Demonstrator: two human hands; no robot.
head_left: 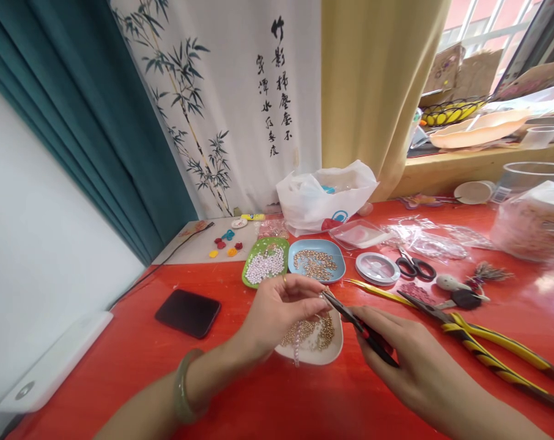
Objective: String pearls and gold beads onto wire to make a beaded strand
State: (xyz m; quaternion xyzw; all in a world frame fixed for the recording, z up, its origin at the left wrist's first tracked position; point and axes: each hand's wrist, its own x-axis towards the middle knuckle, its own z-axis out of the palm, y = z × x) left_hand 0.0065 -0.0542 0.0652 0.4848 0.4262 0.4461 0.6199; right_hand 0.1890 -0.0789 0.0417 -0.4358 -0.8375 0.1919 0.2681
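Note:
My left hand (277, 308) pinches one end of a beaded strand, its pearly beads (297, 343) hanging down below the fingers. In my right hand (396, 342) is a pair of small black pliers (371, 339) with a touch of red on the handles. The pliers' tips meet the strand's end at my left fingertips; the exact part they grip is too small to make out. Beneath both hands lies a white dish (329, 354) of gold and pale beads. Behind it are a green dish (248, 282) of white beads and a blue dish (339, 256) of gold beads.
On the red table lie a black phone (188, 313) at left and, at right, yellow-black pliers (479, 342), yellow tweezers (373, 288), scissors (414, 267), a clear spool (378, 269) and keys (463, 298). A white plastic bag (323, 195) stands at the back.

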